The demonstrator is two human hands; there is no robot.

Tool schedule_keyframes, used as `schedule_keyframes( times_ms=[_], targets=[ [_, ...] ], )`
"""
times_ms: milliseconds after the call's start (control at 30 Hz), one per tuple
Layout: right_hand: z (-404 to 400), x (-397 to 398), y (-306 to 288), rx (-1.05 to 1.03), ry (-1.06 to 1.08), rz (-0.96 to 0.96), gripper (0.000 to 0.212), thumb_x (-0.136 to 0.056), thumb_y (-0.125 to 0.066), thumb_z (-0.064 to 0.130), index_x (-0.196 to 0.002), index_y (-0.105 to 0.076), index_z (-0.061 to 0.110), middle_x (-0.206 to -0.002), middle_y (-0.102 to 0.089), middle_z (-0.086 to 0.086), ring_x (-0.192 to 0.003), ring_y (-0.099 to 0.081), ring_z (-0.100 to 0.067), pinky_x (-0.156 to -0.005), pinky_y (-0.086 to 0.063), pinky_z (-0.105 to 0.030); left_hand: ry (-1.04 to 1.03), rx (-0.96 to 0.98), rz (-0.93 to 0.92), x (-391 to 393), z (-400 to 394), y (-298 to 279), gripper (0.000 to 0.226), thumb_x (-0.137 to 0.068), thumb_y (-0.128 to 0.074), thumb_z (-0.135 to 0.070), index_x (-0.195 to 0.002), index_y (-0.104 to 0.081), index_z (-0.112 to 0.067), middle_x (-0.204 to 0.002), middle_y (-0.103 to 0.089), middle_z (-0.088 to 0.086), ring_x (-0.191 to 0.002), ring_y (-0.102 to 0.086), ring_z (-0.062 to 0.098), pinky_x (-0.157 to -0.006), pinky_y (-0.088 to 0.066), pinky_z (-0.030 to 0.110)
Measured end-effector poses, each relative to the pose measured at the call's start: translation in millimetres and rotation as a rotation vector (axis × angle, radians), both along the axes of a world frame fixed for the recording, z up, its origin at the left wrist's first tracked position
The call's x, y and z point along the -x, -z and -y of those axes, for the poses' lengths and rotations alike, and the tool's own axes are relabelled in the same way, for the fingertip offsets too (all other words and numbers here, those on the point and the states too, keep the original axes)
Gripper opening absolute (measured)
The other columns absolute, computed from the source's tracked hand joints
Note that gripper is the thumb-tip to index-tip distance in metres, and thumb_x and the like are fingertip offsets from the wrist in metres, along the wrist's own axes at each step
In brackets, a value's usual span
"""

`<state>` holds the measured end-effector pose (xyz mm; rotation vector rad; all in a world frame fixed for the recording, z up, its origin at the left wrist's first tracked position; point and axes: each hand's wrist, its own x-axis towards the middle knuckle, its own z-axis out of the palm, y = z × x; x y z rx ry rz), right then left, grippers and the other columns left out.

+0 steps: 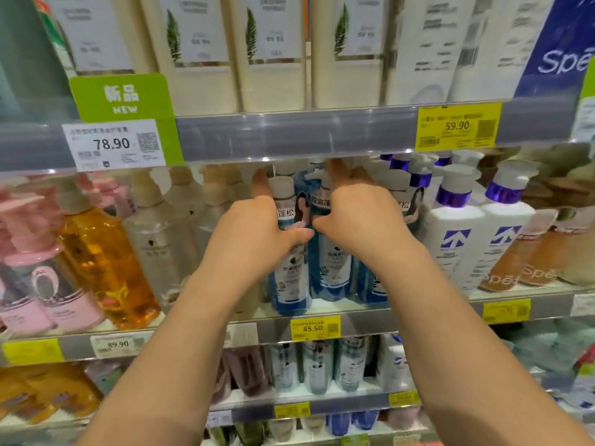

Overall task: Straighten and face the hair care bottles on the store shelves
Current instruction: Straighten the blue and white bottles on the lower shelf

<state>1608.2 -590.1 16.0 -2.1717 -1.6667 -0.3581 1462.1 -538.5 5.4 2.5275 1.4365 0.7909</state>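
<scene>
Blue bottles (331, 268) upright, labels facing me, my left hand (257, 226) and right hand (357, 217) each gripping one, white bottles (457, 246) crowding right, clear bottle (161, 239) left.

Three blue bottles (331, 272), two white bottles with purple collars (457, 239), two hands (257, 226).

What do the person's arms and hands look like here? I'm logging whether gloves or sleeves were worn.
Both the left hand and the right hand are bare: no gloves. No rings, watch or bracelets show. Both forearms are uncovered as far as the frame shows; no sleeve is visible.
</scene>
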Motion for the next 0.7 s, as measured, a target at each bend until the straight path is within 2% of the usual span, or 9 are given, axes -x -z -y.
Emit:
schedule_keyframes(
  times_ms=[67,133,267,333,433,500,600,700],
  targets=[
    [-0.2,-1.4,2.4,0.04,-0.042,-0.047,0.082,-0.086,-0.068,0.036,-0.151,-0.02,0.022,-0.101,-0.06,-0.011,-0.081,-0.06,-0.033,-0.061,-0.046,-0.034,-0.003,0.009,-0.017,-1.3,-0.3,-1.6,0.047,-0.075,-0.072,-0.061,-0.08,-0.056,-0.017,-0.071,-0.057,-0.005,-0.067,-0.056,0.012,-0.055,-0.044,0.03],
    [0.5,-3.4,2.0,0.059,-0.067,-0.072,0.084,-0.088,-0.067,0.034,-0.153,-0.015,0.025,-0.096,-0.06,-0.01,-0.076,-0.056,-0.029,-0.06,-0.049,-0.034,-0.01,0.021,-0.017,-1.7,0.1,-3.4,0.045,-0.074,-0.072,-0.061,-0.08,-0.057,-0.019,-0.072,-0.058,-0.005,-0.067,-0.056,0.01,-0.054,-0.043,0.028],
    [5.1,-5.5,-1.2,0.04,-0.092,-0.054,0.086,-0.089,-0.069,0.035,-0.155,-0.016,0.021,-0.088,-0.06,-0.007,-0.079,-0.058,-0.029,-0.064,-0.052,-0.034,-0.019,0.026,0.004,-1.6,3.0,-4.5,0.047,-0.072,-0.075,-0.059,-0.085,-0.055,-0.019,-0.079,-0.061,-0.004,-0.074,-0.059,0.015,-0.058,-0.045,0.028],
    [9.0,-4.3,-3.1,0.058,-0.094,-0.032,0.089,-0.089,-0.07,0.038,-0.156,-0.015,0.019,-0.079,-0.054,-0.003,-0.078,-0.058,-0.029,-0.061,-0.048,-0.033,-0.017,0.027,-0.004,-2.0,3.3,-5.6,0.046,-0.071,-0.076,-0.059,-0.081,-0.054,-0.02,-0.077,-0.061,-0.005,-0.071,-0.058,0.012,-0.054,-0.044,0.027],
    [15.0,-4.4,-9.3,0.088,-0.088,-0.021,0.089,-0.087,-0.071,0.044,-0.154,-0.02,0.018,-0.075,-0.053,-0.001,-0.079,-0.061,-0.029,-0.06,-0.049,-0.034,-0.023,0.018,-0.043,-2.4,2.3,-7.8,0.047,-0.071,-0.075,-0.061,-0.076,-0.053,-0.02,-0.071,-0.061,-0.004,-0.063,-0.058,0.01,-0.049,-0.045,0.028],
    [18.0,-6.1,-14.9,0.128,-0.093,-0.028,0.087,-0.086,-0.071,0.048,-0.152,-0.024,0.017,-0.08,-0.058,-0.002,-0.084,-0.061,-0.029,-0.064,-0.051,-0.035,-0.024,0.023,-0.055,-2.2,2.5,-7.7,0.049,-0.07,-0.075,-0.063,-0.079,-0.056,-0.018,-0.071,-0.063,-0.003,-0.06,-0.061,0.013,-0.052,-0.052,0.032],
    [20.0,-9.1,-19.8,0.172,-0.103,-0.032,0.085,-0.086,-0.071,0.05,-0.15,-0.026,0.017,-0.111,-0.068,-0.009,-0.1,-0.065,-0.032,-0.074,-0.056,-0.038,-0.022,0.043,-0.052,-1.6,4.9,-8.2,0.05,-0.07,-0.075,-0.062,-0.079,-0.055,-0.018,-0.07,-0.065,-0.003,-0.056,-0.063,0.015,-0.055,-0.057,0.037],
    [20.1,-8.9,-18.9,0.169,-0.112,-0.018,0.09,-0.086,-0.07,0.051,-0.154,-0.021,0.018,-0.112,-0.068,-0.009,-0.099,-0.065,-0.032,-0.07,-0.053,-0.038,-0.034,0.046,-0.039,-1.6,8.8,-10.2,0.05,-0.071,-0.076,-0.06,-0.077,-0.048,-0.019,-0.074,-0.063,-0.005,-0.06,-0.061,0.011,-0.052,-0.053,0.032]
  ],
)
